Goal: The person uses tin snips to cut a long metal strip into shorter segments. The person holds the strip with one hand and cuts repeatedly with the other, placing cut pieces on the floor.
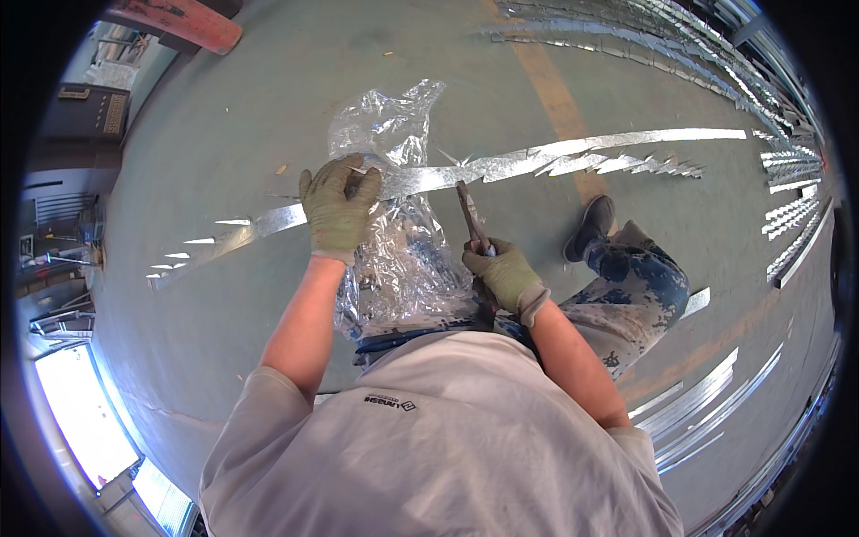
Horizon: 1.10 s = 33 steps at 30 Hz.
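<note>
While the left hand [343, 210] bends over the metal strip [528, 163], whether it pinches it cannot be told. The right hand [510, 276] is wrapped round a tool [471, 215], perhaps pliers or snips, its tip at or just beside the strip's near edge. The strip runs crosswise over crumpled plastic [407, 246]. Good handling calls for a steady strip, a square tool tip and hands clear of the jagged teeth [617, 165].

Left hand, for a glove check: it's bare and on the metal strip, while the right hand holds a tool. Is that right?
No: the head view shows the left hand in a greenish glove, not bare. It is on the metal strip, and the right hand holds a tool.
</note>
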Each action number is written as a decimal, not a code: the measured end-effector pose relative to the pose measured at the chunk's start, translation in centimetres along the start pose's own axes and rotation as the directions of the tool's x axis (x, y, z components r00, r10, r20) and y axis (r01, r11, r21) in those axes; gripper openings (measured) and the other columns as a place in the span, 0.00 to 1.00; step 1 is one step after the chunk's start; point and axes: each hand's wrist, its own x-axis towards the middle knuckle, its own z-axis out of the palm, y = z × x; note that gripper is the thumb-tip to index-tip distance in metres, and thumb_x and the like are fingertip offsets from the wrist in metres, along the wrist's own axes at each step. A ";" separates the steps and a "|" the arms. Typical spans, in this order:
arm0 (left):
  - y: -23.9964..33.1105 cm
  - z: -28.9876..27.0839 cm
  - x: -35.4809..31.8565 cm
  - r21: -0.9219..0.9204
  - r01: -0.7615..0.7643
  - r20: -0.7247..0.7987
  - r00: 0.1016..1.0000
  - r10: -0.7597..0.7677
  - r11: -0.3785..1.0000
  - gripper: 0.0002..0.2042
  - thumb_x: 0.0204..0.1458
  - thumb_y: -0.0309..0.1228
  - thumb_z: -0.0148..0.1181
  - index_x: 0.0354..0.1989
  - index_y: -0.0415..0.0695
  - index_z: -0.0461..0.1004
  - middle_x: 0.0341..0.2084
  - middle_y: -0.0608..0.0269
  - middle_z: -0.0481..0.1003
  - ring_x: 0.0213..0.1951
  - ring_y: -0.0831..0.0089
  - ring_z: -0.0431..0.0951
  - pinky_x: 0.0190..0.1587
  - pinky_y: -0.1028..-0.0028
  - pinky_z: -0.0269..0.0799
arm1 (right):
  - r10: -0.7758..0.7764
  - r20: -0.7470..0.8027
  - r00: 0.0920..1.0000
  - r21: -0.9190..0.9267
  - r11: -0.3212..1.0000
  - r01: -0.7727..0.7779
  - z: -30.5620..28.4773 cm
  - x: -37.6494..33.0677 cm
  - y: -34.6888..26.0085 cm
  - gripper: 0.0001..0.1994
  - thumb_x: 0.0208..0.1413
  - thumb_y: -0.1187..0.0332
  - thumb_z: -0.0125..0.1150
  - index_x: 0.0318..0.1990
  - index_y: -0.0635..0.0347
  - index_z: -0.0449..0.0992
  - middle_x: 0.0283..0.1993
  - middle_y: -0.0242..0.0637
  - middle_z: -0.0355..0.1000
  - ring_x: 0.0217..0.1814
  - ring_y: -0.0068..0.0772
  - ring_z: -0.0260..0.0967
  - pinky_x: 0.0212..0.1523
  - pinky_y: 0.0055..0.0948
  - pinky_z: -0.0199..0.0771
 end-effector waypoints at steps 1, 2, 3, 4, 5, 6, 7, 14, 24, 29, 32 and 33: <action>-0.8 0.6 0.0 0.024 -0.052 -0.034 0.998 0.053 0.998 0.14 0.67 0.43 0.76 0.51 0.47 0.89 0.44 0.63 0.89 0.49 0.59 0.88 0.84 0.46 0.55 | 0.002 0.006 1.000 0.010 1.000 -0.002 -0.1 0.1 0.1 0.09 0.72 0.61 0.74 0.49 0.53 0.81 0.25 0.27 0.73 0.17 0.23 0.66 0.17 0.35 0.62; -1.0 0.8 0.1 0.054 -0.103 -0.066 0.992 0.106 0.993 0.13 0.68 0.43 0.75 0.49 0.48 0.89 0.43 0.63 0.89 0.48 0.60 0.88 0.84 0.45 0.53 | 0.005 0.017 1.000 0.020 1.000 -0.005 -0.1 0.4 0.3 0.09 0.72 0.62 0.74 0.48 0.53 0.81 0.26 0.27 0.74 0.17 0.24 0.66 0.16 0.35 0.62; -0.9 1.1 0.1 0.048 -0.068 -0.069 0.995 0.071 0.997 0.12 0.69 0.43 0.74 0.48 0.48 0.89 0.43 0.64 0.89 0.48 0.60 0.88 0.85 0.44 0.53 | 0.007 0.027 1.000 0.030 1.000 -0.008 -0.2 0.6 0.5 0.08 0.72 0.62 0.74 0.48 0.53 0.82 0.26 0.27 0.74 0.17 0.24 0.66 0.16 0.35 0.63; -0.6 1.3 0.1 0.043 -0.033 -0.072 0.997 0.036 0.999 0.11 0.70 0.43 0.73 0.47 0.48 0.89 0.44 0.64 0.89 0.48 0.60 0.88 0.85 0.44 0.52 | 0.008 0.048 0.999 0.025 1.000 -0.009 -0.5 0.6 0.5 0.08 0.72 0.63 0.74 0.49 0.53 0.82 0.27 0.27 0.75 0.17 0.24 0.67 0.16 0.35 0.63; -0.3 1.3 0.0 0.041 0.002 -0.074 0.997 0.001 0.999 0.11 0.71 0.42 0.72 0.46 0.48 0.89 0.44 0.64 0.89 0.48 0.60 0.88 0.85 0.43 0.51 | 0.009 0.073 0.997 0.022 1.000 -0.011 -0.7 0.5 0.4 0.08 0.72 0.64 0.74 0.50 0.54 0.83 0.29 0.28 0.76 0.17 0.25 0.68 0.15 0.35 0.64; -0.2 1.3 -0.1 0.062 0.003 -0.082 0.997 0.002 0.998 0.10 0.70 0.42 0.72 0.46 0.49 0.89 0.45 0.65 0.89 0.51 0.59 0.88 0.85 0.41 0.51 | 0.011 0.098 0.995 0.020 1.000 -0.013 -0.9 0.5 0.5 0.07 0.71 0.65 0.74 0.50 0.54 0.84 0.30 0.28 0.77 0.17 0.25 0.69 0.15 0.35 0.65; 0.0 1.2 -0.1 0.083 0.003 -0.091 0.996 0.004 0.997 0.09 0.70 0.41 0.73 0.46 0.49 0.90 0.47 0.65 0.90 0.54 0.59 0.88 0.85 0.40 0.51 | 0.013 0.132 0.991 0.088 0.996 -0.025 -1.1 0.7 0.8 0.07 0.72 0.65 0.74 0.51 0.55 0.84 0.31 0.29 0.78 0.17 0.26 0.70 0.15 0.34 0.66; 0.6 1.2 0.1 0.089 0.096 -0.044 0.995 -0.092 0.991 0.08 0.68 0.38 0.74 0.48 0.50 0.90 0.49 0.67 0.90 0.59 0.60 0.87 0.86 0.36 0.48 | 0.064 0.432 0.900 0.457 0.845 -0.279 -2.7 1.5 0.9 0.13 0.72 0.70 0.76 0.59 0.62 0.86 0.33 0.35 0.82 0.23 0.33 0.79 0.21 0.34 0.78; -3.8 1.6 -1.4 0.173 -0.047 0.035 0.999 0.042 0.984 0.18 0.68 0.34 0.73 0.65 0.60 0.85 0.59 0.74 0.85 0.60 0.65 0.87 0.87 0.30 0.49 | -0.200 0.732 0.651 0.650 0.494 -0.578 -3.4 2.2 3.6 0.23 0.76 0.68 0.68 0.73 0.66 0.79 0.42 0.44 0.86 0.35 0.44 0.87 0.30 0.44 0.87; -0.7 0.1 -0.3 0.356 -0.265 0.132 0.964 0.233 0.896 0.15 0.69 0.35 0.73 0.62 0.56 0.88 0.54 0.72 0.88 0.59 0.65 0.87 0.88 0.38 0.52 | -0.227 0.709 0.668 0.639 0.607 -0.473 -4.3 1.4 1.6 0.26 0.78 0.65 0.67 0.77 0.69 0.76 0.50 0.48 0.85 0.38 0.46 0.86 0.37 0.43 0.87; -0.8 -0.7 -0.2 0.277 -0.231 0.086 0.973 0.216 0.933 0.13 0.69 0.37 0.75 0.59 0.52 0.90 0.49 0.69 0.89 0.57 0.63 0.88 0.85 0.42 0.57 | -0.216 0.711 0.670 0.629 0.621 -0.468 -4.6 0.9 1.7 0.26 0.80 0.64 0.65 0.78 0.70 0.74 0.53 0.49 0.85 0.40 0.47 0.87 0.40 0.43 0.88; -0.5 -1.1 0.1 0.293 -0.305 0.096 0.952 0.290 0.906 0.13 0.69 0.37 0.76 0.58 0.51 0.90 0.49 0.67 0.90 0.57 0.62 0.87 0.83 0.43 0.60 | -0.215 0.721 0.659 0.617 0.632 -0.469 -4.8 0.8 1.7 0.26 0.81 0.64 0.64 0.78 0.70 0.74 0.54 0.50 0.85 0.41 0.47 0.87 0.40 0.43 0.88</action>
